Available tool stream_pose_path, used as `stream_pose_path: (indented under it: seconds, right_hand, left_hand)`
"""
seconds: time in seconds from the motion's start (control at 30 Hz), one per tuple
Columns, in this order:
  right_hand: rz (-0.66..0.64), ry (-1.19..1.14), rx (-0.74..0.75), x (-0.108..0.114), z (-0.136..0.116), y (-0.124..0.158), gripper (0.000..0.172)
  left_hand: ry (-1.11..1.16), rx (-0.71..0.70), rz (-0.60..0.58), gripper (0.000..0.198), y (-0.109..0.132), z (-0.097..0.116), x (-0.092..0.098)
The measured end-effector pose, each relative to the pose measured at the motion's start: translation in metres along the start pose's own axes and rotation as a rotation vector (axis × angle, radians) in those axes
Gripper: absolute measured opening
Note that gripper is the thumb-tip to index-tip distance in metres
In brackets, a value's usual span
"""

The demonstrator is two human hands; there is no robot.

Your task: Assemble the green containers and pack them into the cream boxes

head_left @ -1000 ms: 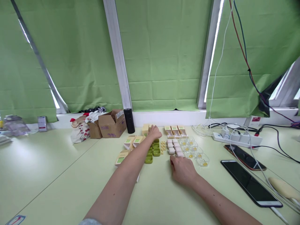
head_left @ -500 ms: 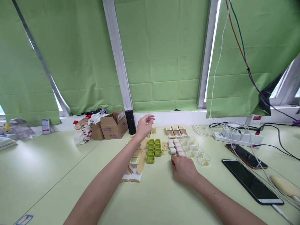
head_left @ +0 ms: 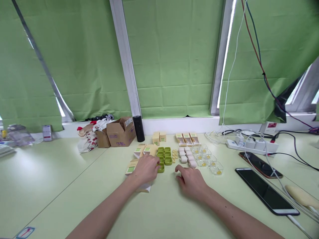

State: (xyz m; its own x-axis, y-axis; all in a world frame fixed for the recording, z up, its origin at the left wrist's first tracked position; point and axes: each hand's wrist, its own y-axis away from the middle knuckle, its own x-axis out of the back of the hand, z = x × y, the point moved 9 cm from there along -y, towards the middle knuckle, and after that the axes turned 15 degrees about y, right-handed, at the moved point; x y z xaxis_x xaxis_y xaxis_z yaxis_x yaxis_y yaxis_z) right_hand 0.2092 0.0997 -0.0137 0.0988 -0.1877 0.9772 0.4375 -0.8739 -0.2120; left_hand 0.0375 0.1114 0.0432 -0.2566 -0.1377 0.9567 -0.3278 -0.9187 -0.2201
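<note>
At mid-desk, the front green tray point(head_left: 160, 168), first of a double row of green trays point(head_left: 165, 154), under the fingertips of the left hand point(head_left: 146, 169). Fingers bent, palm down over a cream box point(head_left: 144, 188) lying flat; grip or mere touch, impossible to tell. Just to the right, the right hand point(head_left: 190, 181), palm down on the pale green desk point(head_left: 62, 186), fingers loosely spread and empty, close in front of a cluster of white cases point(head_left: 185, 156).

Between trays and cases, small yellow tiles point(head_left: 173, 155); beyond the cases, clear tubs point(head_left: 208, 160) with yellow specks. Left of the trays, green-labelled boxes point(head_left: 143, 150); behind, three brown-labelled packs point(head_left: 187, 139).

Along the sill, a black cylinder point(head_left: 138, 128), an open cardboard carton point(head_left: 120, 132) and a printed bag point(head_left: 86, 138). Far right on the desk, a white power strip point(head_left: 251, 145) amid tangled cables, and two dark phones point(head_left: 266, 193) face up.

As backdrop, green blinds point(head_left: 174, 59) drawn across white-framed windows, daylight seeping through the gaps.
</note>
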Motion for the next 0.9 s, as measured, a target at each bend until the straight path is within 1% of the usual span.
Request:
stream_pose_path:
  seconds: [0.17, 0.27, 0.4, 0.5, 0.67, 0.8, 0.9]
  right_hand:
    - [-0.006, 0.006, 0.012, -0.002, -0.002, 0.000, 0.020]
    - [0.004, 0.003, 0.011, 0.002, -0.003, 0.001, 0.017]
    - [0.009, -0.013, 0.002, 0.007, -0.002, 0.002, 0.017]
    - [0.000, -0.025, -0.006, 0.008, -0.002, 0.002, 0.015]
    - [0.004, -0.037, -0.020, 0.008, 0.000, 0.002, 0.014]
    - [0.035, -0.041, -0.020, 0.008, 0.000, 0.001, 0.015]
    - [0.070, -0.064, -0.017, 0.011, 0.001, 0.001, 0.018]
  left_hand:
    - [-0.063, -0.025, -0.066, 0.015, 0.002, 0.004, -0.008]
    - [-0.098, -0.050, -0.081, 0.012, 0.003, 0.008, -0.013]
    - [-0.152, -0.094, -0.078, 0.015, 0.005, 0.014, -0.020]
    - [-0.165, -0.101, -0.077, 0.015, 0.006, 0.016, -0.023]
    - [-0.186, -0.122, -0.111, 0.017, 0.007, 0.022, -0.030]
    - [-0.160, -0.145, -0.090, 0.016, 0.011, 0.032, -0.032]
    - [-0.143, -0.177, -0.066, 0.020, 0.015, 0.041, -0.034]
